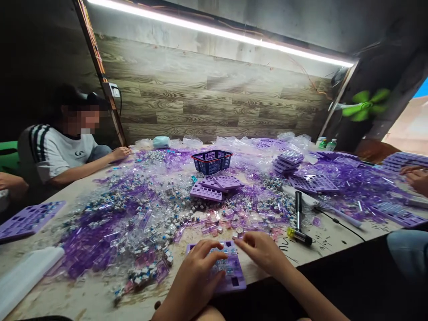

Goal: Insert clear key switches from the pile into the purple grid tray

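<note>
A purple tray (pixel 238 270) with square slots lies at the table's near edge, and clear pieces sit in several of its slots. My left hand (pixel 202 269) rests over the tray's left side, its fingers curved and apart above the clear pieces. Just off the tray's upper right corner is my right hand (pixel 262 254), with thumb and forefinger drawn together. Whatever lies between those fingertips is too small to make out. A small white piece (pixel 235 234) shows right beside them. Past the hands, pink and clear pieces (pixel 214 221) lie scattered.
Heaps of purple and clear pieces (pixel 96 236) cover the table. Purple trays (pixel 209 191) lie before a dark basket (pixel 212 163). A black-handled hammer (pixel 298 209) lies to the right. A person (pixel 67 147) sits at left; another person's hand (pixel 416 178) shows at right.
</note>
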`<state>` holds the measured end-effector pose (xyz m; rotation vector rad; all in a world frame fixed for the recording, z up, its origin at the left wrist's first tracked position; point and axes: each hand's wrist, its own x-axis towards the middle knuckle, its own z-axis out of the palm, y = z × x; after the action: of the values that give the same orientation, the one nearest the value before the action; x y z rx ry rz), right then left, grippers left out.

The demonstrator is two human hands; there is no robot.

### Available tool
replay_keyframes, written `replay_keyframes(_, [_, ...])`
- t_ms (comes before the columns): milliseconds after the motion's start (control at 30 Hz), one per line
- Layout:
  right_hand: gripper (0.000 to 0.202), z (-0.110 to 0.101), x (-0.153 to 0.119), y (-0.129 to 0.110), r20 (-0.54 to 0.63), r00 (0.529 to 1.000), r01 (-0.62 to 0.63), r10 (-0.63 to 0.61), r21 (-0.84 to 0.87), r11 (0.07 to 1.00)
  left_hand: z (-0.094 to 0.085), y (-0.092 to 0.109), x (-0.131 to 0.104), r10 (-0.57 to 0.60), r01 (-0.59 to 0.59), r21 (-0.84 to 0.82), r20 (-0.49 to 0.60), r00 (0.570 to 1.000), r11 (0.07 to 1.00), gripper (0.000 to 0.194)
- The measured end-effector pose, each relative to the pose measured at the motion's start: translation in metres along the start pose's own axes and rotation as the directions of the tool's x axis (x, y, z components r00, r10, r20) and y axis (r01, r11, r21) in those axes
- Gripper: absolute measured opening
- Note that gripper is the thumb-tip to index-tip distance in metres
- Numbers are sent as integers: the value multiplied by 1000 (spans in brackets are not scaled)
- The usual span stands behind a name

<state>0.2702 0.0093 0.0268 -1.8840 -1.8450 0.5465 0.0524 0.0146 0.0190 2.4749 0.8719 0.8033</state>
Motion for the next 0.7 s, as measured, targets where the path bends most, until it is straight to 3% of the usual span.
replay_keyframes(100, [24, -11, 23, 13, -298, 951, -128, 82, -138, 982, -2, 1, 0, -23, 24, -10, 43, 999, 1000, 23])
replay_keyframes(200, [28, -10, 51, 21, -434, 891, -244, 134, -208, 947, -3, 3, -1, -56, 58, -22, 57, 997, 998, 29])
replay_keyframes(400, [27, 9, 82, 28, -437, 876, -334, 202, -248, 909, -3, 4, -3, -128, 131, -53, 71, 989, 990, 37])
replay_keyframes(567, [26, 10, 84, 33, -433, 872, -358, 229, -244, 901, -7, 7, 3, -188, 197, -54, 138, 972, 979, 43])
replay_keyframes(700, [26, 8, 82, 36, -405, 885, -340, 229, -228, 912, -8, 6, 5, -144, 148, -14, 148, 978, 989, 49])
